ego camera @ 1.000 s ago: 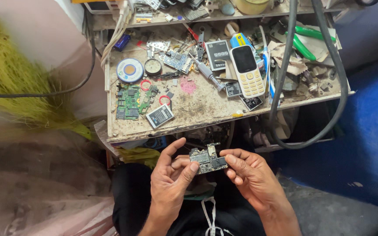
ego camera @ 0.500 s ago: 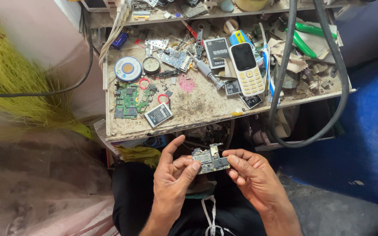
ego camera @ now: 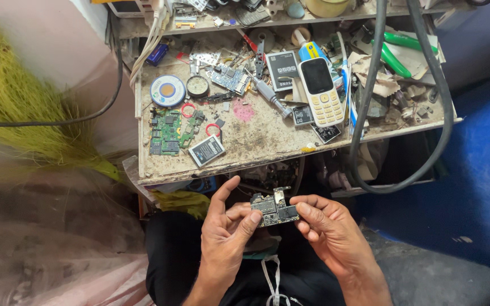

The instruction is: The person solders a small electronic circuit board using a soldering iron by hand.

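A small dark phone circuit board (ego camera: pixel 275 206) is held over my lap, just below the workbench's front edge. My left hand (ego camera: pixel 228 232) pinches its left end with thumb raised and fingertips on the board. My right hand (ego camera: pixel 327 229) grips the right end between thumb and fingers. The board's underside is hidden.
The dirty workbench (ego camera: pixel 256 133) carries a green circuit board (ego camera: pixel 164 131), a solder reel (ego camera: pixel 167 90), a white keypad phone (ego camera: pixel 322 90), a small battery (ego camera: pixel 206 151) and several tools and parts. A thick black hose (ego camera: pixel 370 96) loops at right. A yellow-green broom (ego camera: pixel 24 107) lies at left.
The view has shifted slightly. Both hands keep hold of the board, turning it a little in the fingers.
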